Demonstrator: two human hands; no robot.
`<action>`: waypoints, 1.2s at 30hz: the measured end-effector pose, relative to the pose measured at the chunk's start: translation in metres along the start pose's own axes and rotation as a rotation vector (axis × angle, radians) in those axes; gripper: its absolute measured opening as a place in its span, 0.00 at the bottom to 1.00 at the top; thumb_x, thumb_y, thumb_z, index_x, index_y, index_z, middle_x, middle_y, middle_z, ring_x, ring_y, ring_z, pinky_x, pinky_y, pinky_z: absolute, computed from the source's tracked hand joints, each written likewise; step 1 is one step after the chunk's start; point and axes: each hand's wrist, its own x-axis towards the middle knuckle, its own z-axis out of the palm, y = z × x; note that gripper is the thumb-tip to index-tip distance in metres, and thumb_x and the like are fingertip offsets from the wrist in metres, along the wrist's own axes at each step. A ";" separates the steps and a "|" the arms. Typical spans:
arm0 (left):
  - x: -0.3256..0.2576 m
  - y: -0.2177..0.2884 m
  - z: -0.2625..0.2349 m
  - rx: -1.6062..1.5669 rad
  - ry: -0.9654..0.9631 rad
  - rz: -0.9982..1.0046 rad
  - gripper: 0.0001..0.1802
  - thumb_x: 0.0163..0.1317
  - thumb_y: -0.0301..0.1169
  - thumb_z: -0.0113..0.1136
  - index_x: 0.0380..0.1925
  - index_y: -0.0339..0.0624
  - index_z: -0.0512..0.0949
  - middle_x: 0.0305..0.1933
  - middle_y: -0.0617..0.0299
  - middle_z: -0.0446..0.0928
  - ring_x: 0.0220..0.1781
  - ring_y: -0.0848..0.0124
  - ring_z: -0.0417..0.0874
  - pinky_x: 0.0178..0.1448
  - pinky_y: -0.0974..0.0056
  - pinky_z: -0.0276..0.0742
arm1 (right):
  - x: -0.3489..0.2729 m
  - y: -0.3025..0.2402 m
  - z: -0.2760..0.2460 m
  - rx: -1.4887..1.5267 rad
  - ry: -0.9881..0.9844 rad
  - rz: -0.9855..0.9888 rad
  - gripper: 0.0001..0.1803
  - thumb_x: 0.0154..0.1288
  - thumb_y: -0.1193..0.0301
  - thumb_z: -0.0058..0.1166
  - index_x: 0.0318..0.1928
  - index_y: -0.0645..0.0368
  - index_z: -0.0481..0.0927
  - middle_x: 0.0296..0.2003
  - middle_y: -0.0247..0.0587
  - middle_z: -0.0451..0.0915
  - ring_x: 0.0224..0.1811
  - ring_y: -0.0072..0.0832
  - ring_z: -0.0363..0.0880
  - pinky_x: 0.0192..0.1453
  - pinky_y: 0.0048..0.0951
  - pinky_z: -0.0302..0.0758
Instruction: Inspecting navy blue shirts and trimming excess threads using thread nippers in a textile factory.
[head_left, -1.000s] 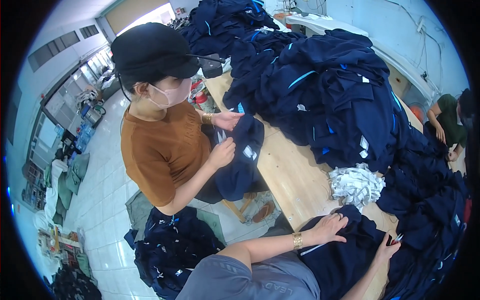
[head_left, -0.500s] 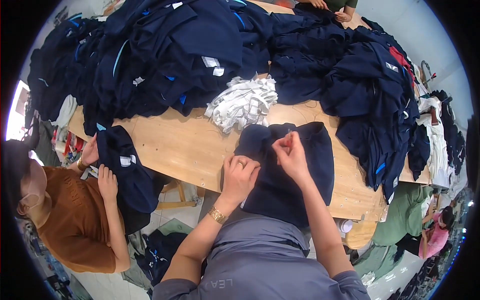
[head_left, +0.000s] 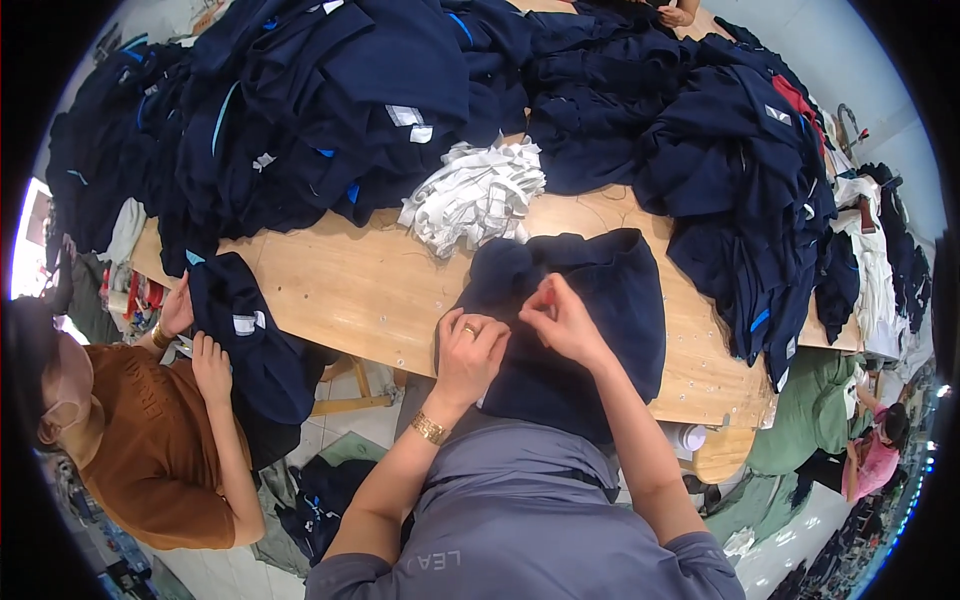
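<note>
A dark navy garment lies in front of me, partly on the table and partly hanging over its near edge toward my lap. My left hand, with a ring and a gold watch on its wrist, is closed on the garment's left side, fingers curled into the cloth. Just to the right, above the fabric, my right hand is closed in a pinch. Whatever its fingertips hold is too small to make out. The fingertips of both hands are close together but apart.
A heap of white fabric strips sits beyond the garment on the wooden table. Large navy piles cover the far side, with another pile at right. At left, a person in brown handles a navy garment.
My right hand has come down and left, nearer my left hand. My left hand stays at the cloth. The whole view has shifted slightly.
</note>
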 end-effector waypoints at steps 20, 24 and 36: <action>0.075 -0.011 0.027 0.125 -0.295 -0.333 0.31 0.51 0.46 0.63 0.51 0.39 0.68 0.36 0.48 0.74 0.36 0.49 0.77 0.39 0.51 0.73 | 0.042 0.086 -0.138 -0.145 0.670 0.451 0.33 0.44 0.52 0.66 0.37 0.61 0.62 0.19 0.38 0.72 0.11 0.21 0.70 0.11 0.22 0.64; 0.092 -0.037 0.024 -0.225 -0.367 -0.358 0.26 0.52 0.39 0.63 0.48 0.35 0.71 0.37 0.47 0.76 0.30 0.57 0.79 0.34 0.57 0.75 | 0.044 0.063 -0.143 -0.093 0.400 0.469 0.29 0.43 0.60 0.64 0.38 0.63 0.62 0.18 0.39 0.71 0.11 0.24 0.71 0.11 0.24 0.65; 0.171 0.025 -0.145 -0.945 0.255 0.083 0.10 0.53 0.14 0.56 0.35 0.35 0.72 0.39 0.61 0.72 0.39 0.77 0.74 0.44 0.74 0.69 | -0.041 -0.137 -0.238 0.402 1.164 -0.799 0.11 0.52 0.83 0.52 0.31 0.58 0.66 0.35 0.40 0.76 0.36 0.22 0.74 0.45 0.23 0.69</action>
